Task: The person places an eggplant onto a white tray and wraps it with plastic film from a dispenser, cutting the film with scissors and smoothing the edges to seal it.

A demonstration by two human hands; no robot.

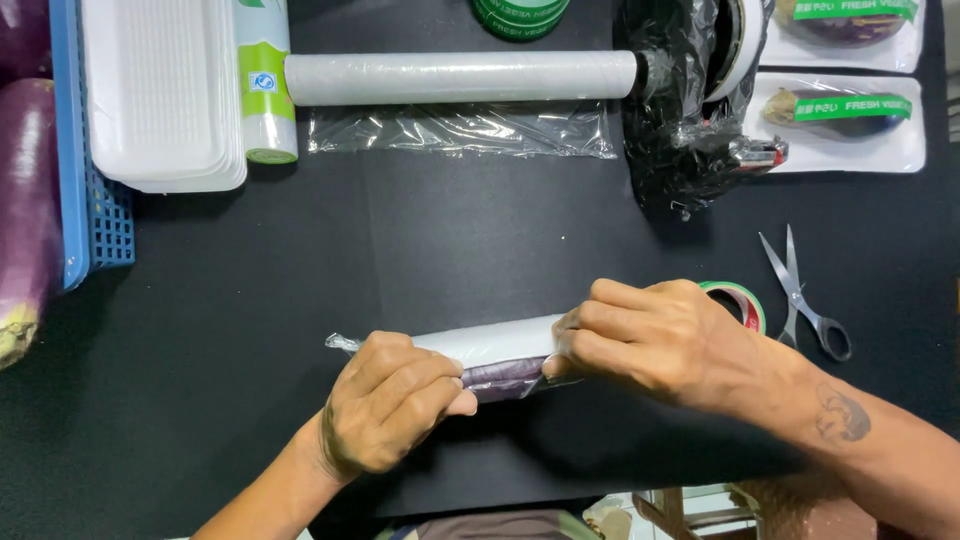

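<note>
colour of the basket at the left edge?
Blue, a plastic mesh basket holding stacked white foam trays. Head view, upper left.

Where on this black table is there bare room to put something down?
Bare table lies between the cling film roll and the two hands, left hand and right hand; more lies below the blue basket. Crowded: the back edge and around the scissors.

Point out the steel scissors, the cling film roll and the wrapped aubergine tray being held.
steel scissors [797,292], head view, on the blades near the pivot.
white cling film roll [460,77], head view, mid-length of the roll.
film-wrapped white tray with purple aubergine [495,343], head view, white tray surface between the hands.
</note>
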